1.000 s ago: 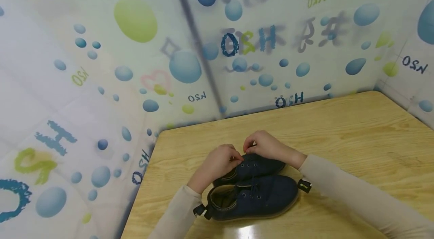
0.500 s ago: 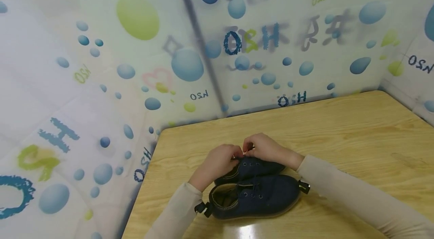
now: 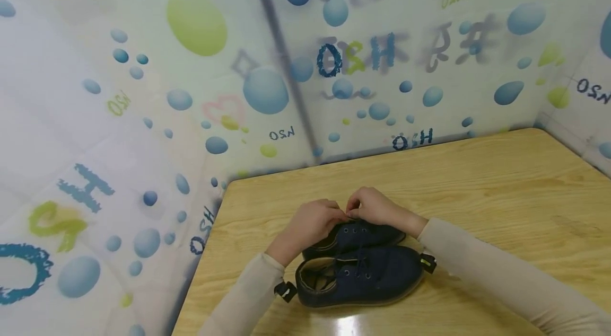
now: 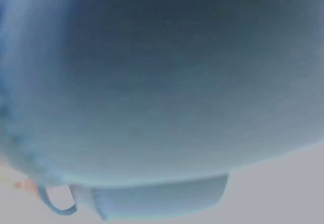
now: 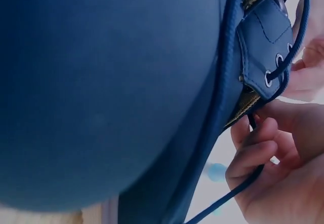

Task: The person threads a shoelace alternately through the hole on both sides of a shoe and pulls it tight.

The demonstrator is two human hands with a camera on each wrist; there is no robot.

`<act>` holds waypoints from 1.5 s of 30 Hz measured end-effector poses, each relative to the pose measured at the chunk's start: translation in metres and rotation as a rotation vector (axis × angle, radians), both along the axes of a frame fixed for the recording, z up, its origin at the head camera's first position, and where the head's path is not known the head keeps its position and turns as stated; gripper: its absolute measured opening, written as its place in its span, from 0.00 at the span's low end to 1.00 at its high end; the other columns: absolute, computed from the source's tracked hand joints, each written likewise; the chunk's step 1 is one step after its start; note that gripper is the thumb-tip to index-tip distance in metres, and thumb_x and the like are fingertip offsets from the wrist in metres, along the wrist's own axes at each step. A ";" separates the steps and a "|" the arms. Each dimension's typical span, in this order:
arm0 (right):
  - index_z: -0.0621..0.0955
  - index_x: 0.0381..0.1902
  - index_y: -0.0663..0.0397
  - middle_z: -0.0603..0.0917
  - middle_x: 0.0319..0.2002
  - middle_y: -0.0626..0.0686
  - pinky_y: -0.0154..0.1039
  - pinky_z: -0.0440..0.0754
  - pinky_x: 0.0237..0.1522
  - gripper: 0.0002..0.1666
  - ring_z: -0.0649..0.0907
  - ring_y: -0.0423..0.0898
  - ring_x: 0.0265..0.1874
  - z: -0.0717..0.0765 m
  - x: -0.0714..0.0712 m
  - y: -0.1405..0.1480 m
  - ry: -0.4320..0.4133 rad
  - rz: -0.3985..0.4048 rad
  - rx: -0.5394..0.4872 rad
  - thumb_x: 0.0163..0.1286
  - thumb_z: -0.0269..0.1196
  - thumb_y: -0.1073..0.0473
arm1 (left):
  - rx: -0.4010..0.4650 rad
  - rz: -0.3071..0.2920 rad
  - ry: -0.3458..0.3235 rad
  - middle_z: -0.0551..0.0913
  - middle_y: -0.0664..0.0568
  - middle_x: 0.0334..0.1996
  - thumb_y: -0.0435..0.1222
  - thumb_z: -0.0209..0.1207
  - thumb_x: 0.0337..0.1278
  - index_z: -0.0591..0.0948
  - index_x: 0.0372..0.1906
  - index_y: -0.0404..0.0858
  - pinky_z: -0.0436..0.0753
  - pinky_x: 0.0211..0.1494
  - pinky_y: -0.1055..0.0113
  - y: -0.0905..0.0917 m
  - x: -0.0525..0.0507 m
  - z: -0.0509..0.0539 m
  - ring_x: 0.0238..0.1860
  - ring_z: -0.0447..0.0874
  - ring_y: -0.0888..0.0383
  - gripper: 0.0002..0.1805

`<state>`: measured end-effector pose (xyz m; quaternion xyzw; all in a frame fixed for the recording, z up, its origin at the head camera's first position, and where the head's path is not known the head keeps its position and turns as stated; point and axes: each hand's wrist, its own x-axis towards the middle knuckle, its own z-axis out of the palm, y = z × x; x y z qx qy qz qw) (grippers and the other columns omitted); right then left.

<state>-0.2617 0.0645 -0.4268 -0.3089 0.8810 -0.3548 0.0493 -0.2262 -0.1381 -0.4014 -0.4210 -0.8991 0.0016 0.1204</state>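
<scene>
Two dark blue lace-up shoes lie side by side, toes to the right: a far shoe and a near shoe. My left hand has its fingertips at the far shoe's lacing, apparently pinching the shoelace, though its grip is partly hidden. My right hand meets it there from the other side. In the right wrist view its curled fingers pinch the dark shoelace just below the eyelet flap. A smooth blue shoe surface fills most of the left wrist view.
The shoes stand on a wood-grain table, which extends to the right. Behind and to the left rises a pale curtain wall printed with drops and letters. Black straps with small devices circle both wrists.
My left fingertips have moved slightly right and now meet my right fingertips at the far shoe; the gap between the hands has closed. The shoes keep their places, while the head view has shifted slightly.
</scene>
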 end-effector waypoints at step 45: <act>0.84 0.43 0.62 0.85 0.41 0.59 0.41 0.82 0.42 0.16 0.83 0.50 0.42 -0.006 0.008 0.021 -0.228 0.009 -0.153 0.61 0.57 0.77 | 0.002 0.271 -0.666 0.75 0.60 0.12 0.37 0.60 0.66 0.89 0.31 0.42 0.72 0.26 0.71 -0.042 0.045 0.066 0.14 0.66 0.66 0.10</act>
